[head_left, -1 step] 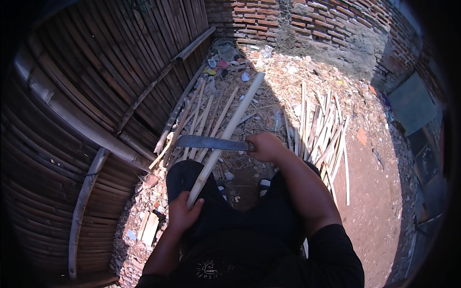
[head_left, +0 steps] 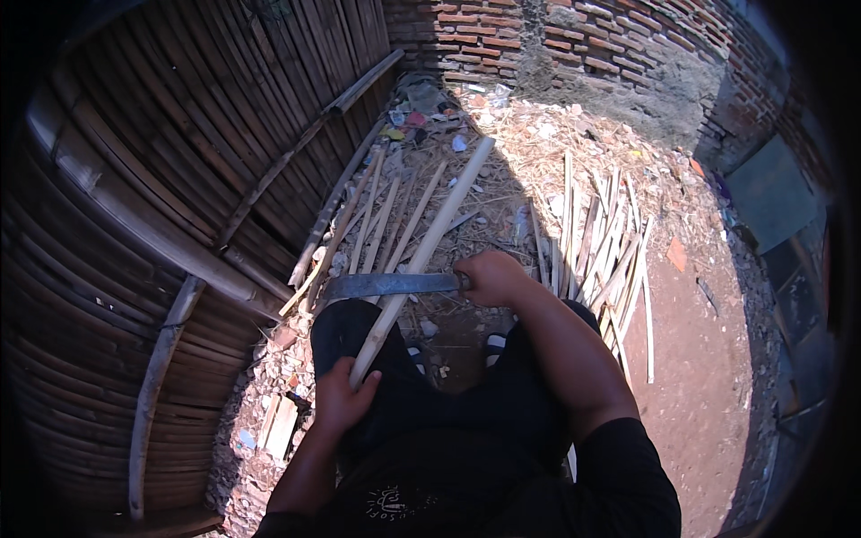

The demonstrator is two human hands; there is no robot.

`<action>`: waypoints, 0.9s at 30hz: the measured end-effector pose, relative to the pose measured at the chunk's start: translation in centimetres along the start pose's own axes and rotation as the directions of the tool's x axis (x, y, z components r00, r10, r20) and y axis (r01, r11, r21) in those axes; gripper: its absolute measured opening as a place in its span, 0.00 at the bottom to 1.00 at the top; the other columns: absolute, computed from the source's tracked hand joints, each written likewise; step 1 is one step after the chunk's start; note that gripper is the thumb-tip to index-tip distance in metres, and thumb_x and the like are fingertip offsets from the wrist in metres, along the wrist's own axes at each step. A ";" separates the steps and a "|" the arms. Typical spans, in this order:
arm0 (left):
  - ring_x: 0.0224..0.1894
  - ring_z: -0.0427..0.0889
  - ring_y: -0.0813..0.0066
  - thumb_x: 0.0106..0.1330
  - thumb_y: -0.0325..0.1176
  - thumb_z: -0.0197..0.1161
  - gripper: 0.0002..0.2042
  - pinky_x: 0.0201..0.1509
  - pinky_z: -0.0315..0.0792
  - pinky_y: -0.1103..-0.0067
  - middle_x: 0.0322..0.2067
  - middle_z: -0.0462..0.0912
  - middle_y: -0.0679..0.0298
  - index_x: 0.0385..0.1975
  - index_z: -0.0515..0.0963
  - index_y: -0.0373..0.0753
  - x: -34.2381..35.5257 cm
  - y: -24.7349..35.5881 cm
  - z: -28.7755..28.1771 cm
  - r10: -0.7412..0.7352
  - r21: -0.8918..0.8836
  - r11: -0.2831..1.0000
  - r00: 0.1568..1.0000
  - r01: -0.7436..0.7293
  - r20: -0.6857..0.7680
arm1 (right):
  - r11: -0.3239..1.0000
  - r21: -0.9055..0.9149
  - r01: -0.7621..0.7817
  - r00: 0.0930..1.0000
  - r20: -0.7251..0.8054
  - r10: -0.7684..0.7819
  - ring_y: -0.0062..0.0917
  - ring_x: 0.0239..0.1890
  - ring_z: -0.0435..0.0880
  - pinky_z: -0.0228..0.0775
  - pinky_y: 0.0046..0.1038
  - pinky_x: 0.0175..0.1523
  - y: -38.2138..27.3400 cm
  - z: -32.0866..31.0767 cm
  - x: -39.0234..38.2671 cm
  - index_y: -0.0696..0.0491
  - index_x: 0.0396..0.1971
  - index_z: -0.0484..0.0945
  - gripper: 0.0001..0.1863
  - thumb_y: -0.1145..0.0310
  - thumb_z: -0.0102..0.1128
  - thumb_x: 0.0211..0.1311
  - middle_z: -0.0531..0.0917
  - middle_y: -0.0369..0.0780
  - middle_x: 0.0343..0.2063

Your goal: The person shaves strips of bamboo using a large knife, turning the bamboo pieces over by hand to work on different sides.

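Observation:
A long, pale bamboo strip (head_left: 441,224) slants from my lap up and away to the right. My left hand (head_left: 344,396) is closed around its near end, thumb along the top, over my left thigh. In my right hand (head_left: 491,276), fingers wrapped round the handle, is a machete (head_left: 372,285) with a broad grey blade. The blade lies crosswise over the strip, its tip pointing left above my left knee. Whether its edge touches the strip or has bitten in, I cannot tell.
Several narrow strips (head_left: 381,220) lie on the ground ahead to the left, beside a bamboo wall (head_left: 179,134). A loose heap of strips (head_left: 601,242) is at the right. Beyond the littered ground stands a brick wall (head_left: 574,40). My sandalled feet (head_left: 495,345) are below.
The machete and my right hand have shifted slightly toward me along the strip, and the blade's face is turned a little differently. My left hand and the strip stay put.

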State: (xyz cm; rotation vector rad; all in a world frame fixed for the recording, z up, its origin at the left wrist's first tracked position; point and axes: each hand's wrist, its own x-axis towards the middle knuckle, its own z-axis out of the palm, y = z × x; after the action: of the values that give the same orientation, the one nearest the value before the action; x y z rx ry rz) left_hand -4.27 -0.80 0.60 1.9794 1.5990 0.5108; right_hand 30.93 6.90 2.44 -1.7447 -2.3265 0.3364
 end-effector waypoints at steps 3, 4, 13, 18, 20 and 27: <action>0.32 0.87 0.51 0.62 0.47 0.72 0.21 0.37 0.78 0.64 0.27 0.84 0.49 0.42 0.78 0.34 0.1 -0.9 0.5 0.041 0.034 0.999 0.999 -0.040 -0.022 | 0.995 -0.053 0.089 0.994 0.062 -0.085 0.45 0.40 0.86 0.77 0.46 0.47 -1.0 0.1 0.0 0.49 0.41 0.83 0.18 0.57 0.70 0.53 0.86 0.47 0.32; 0.32 0.87 0.51 0.62 0.47 0.72 0.21 0.37 0.78 0.64 0.27 0.84 0.49 0.42 0.78 0.34 0.0 -1.2 0.6 0.060 0.049 0.997 0.998 -0.058 -0.034 | 0.994 -0.052 0.097 0.993 0.067 -0.093 0.44 0.40 0.86 0.77 0.46 0.47 -1.3 0.0 0.1 0.49 0.41 0.83 0.18 0.56 0.70 0.52 0.86 0.47 0.32; 0.32 0.87 0.50 0.62 0.48 0.72 0.22 0.36 0.79 0.63 0.28 0.84 0.48 0.43 0.78 0.34 -0.1 0.2 0.0 0.019 0.018 1.000 1.000 -0.019 0.004 | 0.879 0.350 -0.322 0.882 -0.227 0.413 0.49 0.42 0.85 0.76 0.47 0.49 2.9 -2.5 -1.0 0.55 0.40 0.83 0.20 0.55 0.71 0.57 0.86 0.50 0.34; 0.33 0.87 0.50 0.62 0.48 0.72 0.22 0.37 0.79 0.63 0.28 0.85 0.48 0.43 0.79 0.34 0.0 0.3 0.0 0.004 0.031 1.000 1.000 -0.004 0.016 | 0.996 0.034 -0.087 0.996 -0.031 0.088 0.46 0.41 0.86 0.77 0.47 0.48 0.6 -0.6 -0.4 0.50 0.41 0.83 0.18 0.57 0.70 0.53 0.86 0.48 0.31; 0.33 0.87 0.50 0.62 0.48 0.72 0.22 0.37 0.79 0.63 0.28 0.85 0.47 0.43 0.79 0.34 0.0 0.1 -0.1 -0.006 0.048 0.999 1.000 0.005 0.022 | 0.999 -0.049 0.019 0.998 0.061 -0.016 0.44 0.41 0.87 0.77 0.47 0.48 -0.8 0.1 0.0 0.49 0.41 0.82 0.18 0.57 0.70 0.52 0.86 0.46 0.30; 0.33 0.87 0.48 0.62 0.48 0.72 0.23 0.37 0.79 0.62 0.28 0.85 0.47 0.43 0.79 0.33 -0.1 0.2 0.0 0.052 0.064 0.997 0.999 -0.052 0.004 | 0.983 0.065 -0.174 0.982 -0.059 0.178 0.45 0.42 0.87 0.78 0.45 0.48 1.5 -1.3 -0.3 0.50 0.44 0.83 0.21 0.53 0.71 0.54 0.87 0.47 0.32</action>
State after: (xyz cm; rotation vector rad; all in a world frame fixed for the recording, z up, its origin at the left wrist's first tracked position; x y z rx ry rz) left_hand -4.17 -0.90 0.75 2.0725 1.5848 0.4831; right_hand 32.74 7.07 3.23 -1.9072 -2.1016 0.3681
